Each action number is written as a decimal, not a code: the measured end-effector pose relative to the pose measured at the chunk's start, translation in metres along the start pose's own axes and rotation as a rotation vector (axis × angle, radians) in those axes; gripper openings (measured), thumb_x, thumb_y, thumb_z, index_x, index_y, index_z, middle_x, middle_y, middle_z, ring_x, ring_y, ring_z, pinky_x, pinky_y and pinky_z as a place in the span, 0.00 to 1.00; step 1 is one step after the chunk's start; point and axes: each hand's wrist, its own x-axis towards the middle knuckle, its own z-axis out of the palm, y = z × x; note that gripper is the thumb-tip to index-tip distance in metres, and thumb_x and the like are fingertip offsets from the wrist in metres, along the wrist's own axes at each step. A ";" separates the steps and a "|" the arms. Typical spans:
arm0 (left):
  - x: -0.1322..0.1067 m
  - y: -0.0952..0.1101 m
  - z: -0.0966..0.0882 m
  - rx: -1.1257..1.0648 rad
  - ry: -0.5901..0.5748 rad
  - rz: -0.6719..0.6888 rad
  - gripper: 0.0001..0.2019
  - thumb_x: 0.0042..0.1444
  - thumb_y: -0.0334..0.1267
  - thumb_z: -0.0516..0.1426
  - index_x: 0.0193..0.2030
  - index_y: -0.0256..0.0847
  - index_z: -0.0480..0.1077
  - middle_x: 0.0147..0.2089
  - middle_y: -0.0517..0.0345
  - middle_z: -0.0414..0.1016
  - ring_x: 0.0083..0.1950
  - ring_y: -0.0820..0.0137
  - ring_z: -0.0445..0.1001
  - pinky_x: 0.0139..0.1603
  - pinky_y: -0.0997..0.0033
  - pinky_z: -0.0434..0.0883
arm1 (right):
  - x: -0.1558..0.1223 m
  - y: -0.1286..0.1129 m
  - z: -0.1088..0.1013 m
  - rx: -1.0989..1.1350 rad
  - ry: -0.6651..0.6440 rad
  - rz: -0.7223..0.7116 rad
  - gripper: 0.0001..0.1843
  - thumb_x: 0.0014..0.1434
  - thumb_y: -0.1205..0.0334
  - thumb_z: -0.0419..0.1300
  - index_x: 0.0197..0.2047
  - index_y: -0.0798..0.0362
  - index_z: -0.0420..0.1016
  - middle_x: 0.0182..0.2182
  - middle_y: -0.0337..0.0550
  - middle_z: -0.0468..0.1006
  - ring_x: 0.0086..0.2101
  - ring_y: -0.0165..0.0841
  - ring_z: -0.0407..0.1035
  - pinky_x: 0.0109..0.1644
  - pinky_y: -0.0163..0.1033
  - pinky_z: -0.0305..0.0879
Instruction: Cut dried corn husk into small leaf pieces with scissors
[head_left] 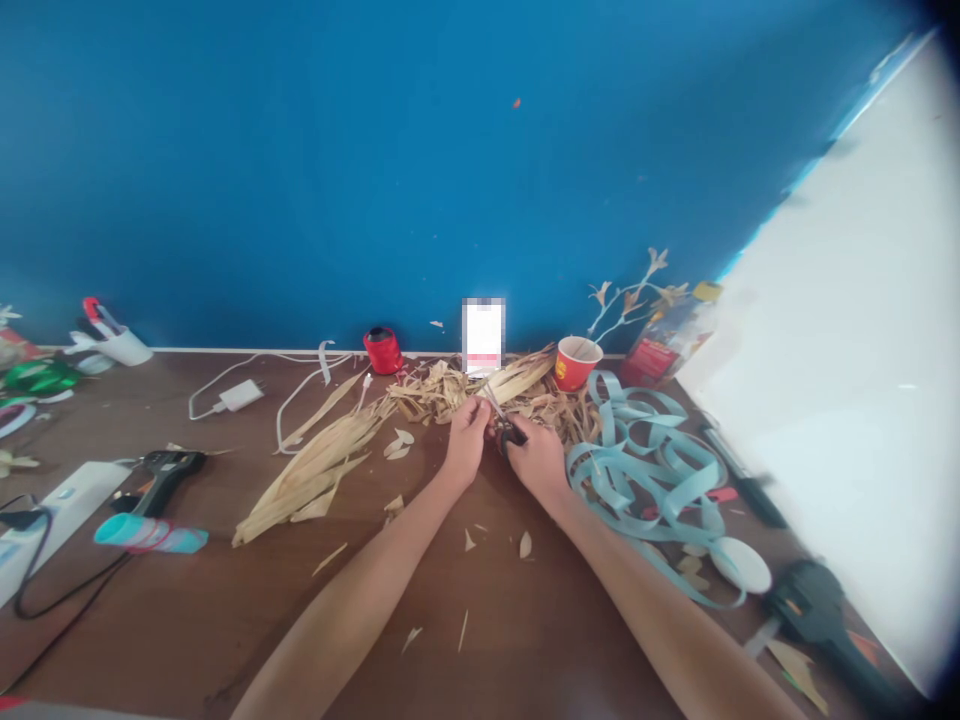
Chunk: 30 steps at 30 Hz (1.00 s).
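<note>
My hands meet: left hand (466,440) pinching a dried husk strip (484,404), right hand (534,458) clamped on scissors (508,432). Husk pile (435,392), red paper cup (576,362) and blue ribbon (646,470) crowd close.

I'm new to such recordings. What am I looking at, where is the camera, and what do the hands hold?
No machine: these are one person's bare hands, filmed by a camera worn on the head, looking down at a brown table. The right hand grips black-handled scissors; the left hand curls at the blades, but what it pinches is too small to tell. Dried leaves lie piled around them, with pale blue ribbon to the right, a red cup behind and a glue gun at left.
</note>
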 end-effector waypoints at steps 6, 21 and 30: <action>-0.003 0.008 0.000 0.119 0.038 0.037 0.17 0.60 0.51 0.53 0.30 0.39 0.66 0.20 0.65 0.58 0.23 0.75 0.59 0.27 0.74 0.58 | 0.001 0.001 0.001 0.013 0.002 0.014 0.16 0.54 0.64 0.56 0.44 0.45 0.80 0.34 0.42 0.83 0.37 0.39 0.76 0.37 0.35 0.62; -0.001 0.003 -0.001 0.064 0.072 -0.038 0.15 0.59 0.51 0.53 0.31 0.40 0.65 0.24 0.63 0.63 0.22 0.76 0.62 0.20 0.77 0.59 | 0.001 0.003 0.001 -0.029 -0.014 0.012 0.19 0.53 0.65 0.56 0.46 0.44 0.80 0.35 0.42 0.83 0.36 0.39 0.75 0.36 0.35 0.62; -0.001 0.004 0.001 0.084 0.114 -0.001 0.13 0.57 0.48 0.57 0.36 0.39 0.68 0.21 0.67 0.58 0.21 0.78 0.58 0.23 0.77 0.58 | 0.001 0.008 0.002 0.053 0.031 -0.009 0.20 0.52 0.68 0.54 0.45 0.47 0.80 0.34 0.42 0.82 0.34 0.38 0.75 0.38 0.36 0.64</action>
